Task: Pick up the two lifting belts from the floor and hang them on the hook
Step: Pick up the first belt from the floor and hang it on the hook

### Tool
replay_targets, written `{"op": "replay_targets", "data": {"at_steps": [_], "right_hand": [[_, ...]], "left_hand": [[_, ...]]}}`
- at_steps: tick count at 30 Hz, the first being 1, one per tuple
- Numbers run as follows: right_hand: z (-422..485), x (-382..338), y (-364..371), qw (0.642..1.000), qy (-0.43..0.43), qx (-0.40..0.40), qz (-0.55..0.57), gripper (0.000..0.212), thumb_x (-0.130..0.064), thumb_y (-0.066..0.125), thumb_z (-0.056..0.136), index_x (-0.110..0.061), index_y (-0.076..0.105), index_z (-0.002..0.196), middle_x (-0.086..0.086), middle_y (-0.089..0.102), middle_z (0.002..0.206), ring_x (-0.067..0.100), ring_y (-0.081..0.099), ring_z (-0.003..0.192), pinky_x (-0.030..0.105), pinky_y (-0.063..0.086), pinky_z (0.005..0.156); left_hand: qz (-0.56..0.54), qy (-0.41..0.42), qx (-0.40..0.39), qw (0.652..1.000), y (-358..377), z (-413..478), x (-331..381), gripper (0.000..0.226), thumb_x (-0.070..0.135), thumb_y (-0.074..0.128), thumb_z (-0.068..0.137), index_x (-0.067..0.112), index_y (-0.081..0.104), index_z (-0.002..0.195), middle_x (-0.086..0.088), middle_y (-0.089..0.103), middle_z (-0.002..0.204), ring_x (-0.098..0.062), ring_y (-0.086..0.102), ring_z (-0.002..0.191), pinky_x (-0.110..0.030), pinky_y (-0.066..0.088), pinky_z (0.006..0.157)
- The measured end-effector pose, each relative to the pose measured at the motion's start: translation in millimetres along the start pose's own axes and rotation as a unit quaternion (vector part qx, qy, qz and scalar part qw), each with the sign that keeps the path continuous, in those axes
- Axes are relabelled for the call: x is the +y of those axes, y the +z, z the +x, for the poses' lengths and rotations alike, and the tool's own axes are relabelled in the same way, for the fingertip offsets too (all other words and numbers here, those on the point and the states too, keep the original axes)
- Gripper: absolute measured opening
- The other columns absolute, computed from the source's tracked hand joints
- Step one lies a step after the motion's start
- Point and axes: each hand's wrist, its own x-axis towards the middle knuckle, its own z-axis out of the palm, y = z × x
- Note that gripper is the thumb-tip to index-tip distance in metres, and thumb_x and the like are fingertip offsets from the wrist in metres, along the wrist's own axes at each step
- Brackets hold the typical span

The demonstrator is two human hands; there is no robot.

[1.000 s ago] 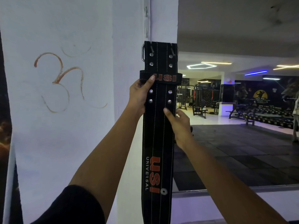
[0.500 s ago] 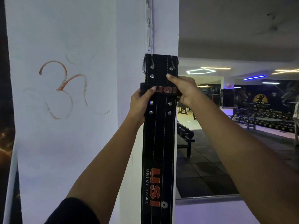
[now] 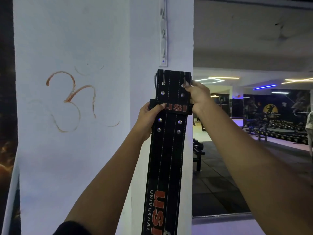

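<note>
The person holds a black lifting belt (image 3: 170,143) flat and upright against the narrow face of a white pillar (image 3: 145,48), buckle end uppermost, presumably so the steel buckle (image 3: 155,80) can be brought to a hook; no hook is plainly visible, though a white strip (image 3: 163,31) runs up the pillar just above the belt and may carry one. The left hand (image 3: 149,118) is closed on the belt's left edge at the keeper loop (image 3: 176,108), thumb across the front, steadying the weight; the right hand (image 3: 197,95) pinches the upper right corner beside the buckle's prongs, fingers curled tight on the edge, seemingly to steer that end. The belt hangs straight down between the forearms and runs out of view at the bottom. It is broad, stiff-looking, stitched in pale lengthwise lines, studded with paired silver rivets, and printed "USI" in red on the loop and again lower down above "UNIVERSAL". Only one belt shows here; where the second lies cannot be told.
</note>
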Motion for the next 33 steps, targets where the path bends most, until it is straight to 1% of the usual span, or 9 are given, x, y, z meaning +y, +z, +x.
{"op": "replay_targets", "data": {"at_steps": [5, 10, 16, 19, 23, 25, 27, 30, 33], "right_hand": [[-1.2, 20.8, 2.1, 0.999, -0.023, 0.031, 0.019, 0.029, -0.01, 0.061, 0.088, -0.019, 0.066, 0.116, 0.007, 0.066, 0.117, 0.015, 0.048, 0.065, 0.038, 0.052, 0.085], [2.4, 30.0, -1.0, 0.998, -0.038, 0.039, 0.032, 0.046, -0.008, 0.065, 0.084, -0.02, 0.057, 0.128, 0.008, 0.057, 0.135, 0.021, 0.056, 0.096, 0.05, 0.049, 0.099], [3.9, 31.0, 3.1, 0.998, -0.059, 0.017, 0.013, 0.055, -0.009, 0.062, 0.088, -0.022, 0.045, 0.138, 0.006, 0.041, 0.149, 0.021, 0.059, 0.092, 0.047, 0.052, 0.095], [4.0, 30.6, 4.5, 0.999, -0.038, 0.0, -0.005, 0.05, -0.009, 0.056, 0.091, -0.02, 0.044, 0.139, 0.01, 0.058, 0.131, 0.019, 0.058, 0.082, 0.037, 0.053, 0.082], [5.0, 19.7, 2.9, 0.999, 0.0, 0.002, -0.033, 0.023, -0.021, 0.049, 0.095, -0.014, 0.063, 0.112, 0.005, 0.064, 0.107, 0.019, 0.059, 0.081, 0.029, 0.051, 0.064], [7.5, 11.2, 6.9, 0.999, 0.017, 0.026, -0.041, 0.03, -0.035, 0.052, 0.093, -0.009, 0.062, 0.105, 0.008, 0.064, 0.111, 0.025, 0.062, 0.094, 0.039, 0.056, 0.077], [13.7, 5.7, 11.6, 0.996, 0.035, 0.074, -0.026, 0.041, -0.027, 0.054, 0.093, -0.002, 0.051, 0.126, 0.012, 0.058, 0.128, 0.027, 0.059, 0.112, 0.043, 0.05, 0.095], [17.2, 2.3, 16.0, 0.995, 0.046, 0.087, 0.016, 0.041, 0.003, 0.045, 0.09, 0.005, 0.044, 0.131, 0.009, 0.058, 0.083, 0.01, 0.051, 0.07, 0.023, 0.045, 0.063], [23.8, 6.6, 17.0, 0.994, 0.044, 0.1, 0.026, 0.044, 0.005, 0.042, 0.087, 0.003, 0.043, 0.132, 0.004, 0.046, 0.07, 0.015, 0.039, 0.061, 0.028, 0.034, 0.053]], "left_hand": [[-0.008, 0.022, 0.049, 0.999, 2.6, 15.2, 30.3, 0.013, 0.019, 0.053, 0.093, 0.009, 0.059, 0.097, -0.001, 0.063, 0.077, -0.012, 0.063, 0.065, -0.024, 0.049, 0.05], [0.089, -0.005, 0.057, 0.994, 8.7, 29.5, 43.1, 0.028, 0.029, 0.047, 0.096, 0.012, 0.059, 0.079, -0.001, 0.059, 0.073, -0.014, 0.056, 0.063, -0.022, 0.046, 0.063], [0.047, -0.066, 0.104, 0.991, 26.5, 42.1, 56.0, 0.044, 0.03, 0.059, 0.09, -0.001, 0.053, 0.12, -0.009, 0.059, 0.089, -0.021, 0.058, 0.067, -0.03, 0.052, 0.053], [0.013, -0.065, 0.153, 0.986, 35.7, 43.0, 50.7, 0.043, 0.029, 0.06, 0.09, -0.003, 0.055, 0.118, -0.008, 0.057, 0.079, -0.021, 0.055, 0.064, -0.027, 0.047, 0.049], [-0.038, -0.094, 0.168, 0.981, 37.1, 41.4, 42.0, 0.028, 0.035, 0.056, 0.091, 0.008, 0.058, 0.082, -0.005, 0.053, 0.066, -0.019, 0.051, 0.055, -0.023, 0.043, 0.043], [-0.051, -0.106, 0.175, 0.978, 38.7, 41.4, 35.2, 0.028, 0.035, 0.055, 0.091, 0.011, 0.057, 0.078, -0.005, 0.053, 0.065, -0.021, 0.05, 0.058, -0.027, 0.043, 0.053], [-0.053, -0.115, 0.172, 0.977, 42.6, 37.8, 28.9, 0.022, 0.032, 0.053, 0.088, 0.011, 0.057, 0.081, -0.004, 0.051, 0.064, -0.02, 0.048, 0.057, -0.026, 0.04, 0.052], [-0.054, -0.122, 0.174, 0.976, 45.1, 36.2, 25.3, 0.019, 0.03, 0.047, 0.088, 0.013, 0.053, 0.082, -0.002, 0.047, 0.062, -0.016, 0.04, 0.05, -0.016, 0.032, 0.042], [-0.038, -0.112, 0.181, 0.976, 41.9, 41.5, 28.7, 0.025, 0.034, 0.046, 0.093, 0.015, 0.059, 0.084, -0.002, 0.052, 0.067, -0.016, 0.044, 0.052, -0.016, 0.036, 0.04]]}}
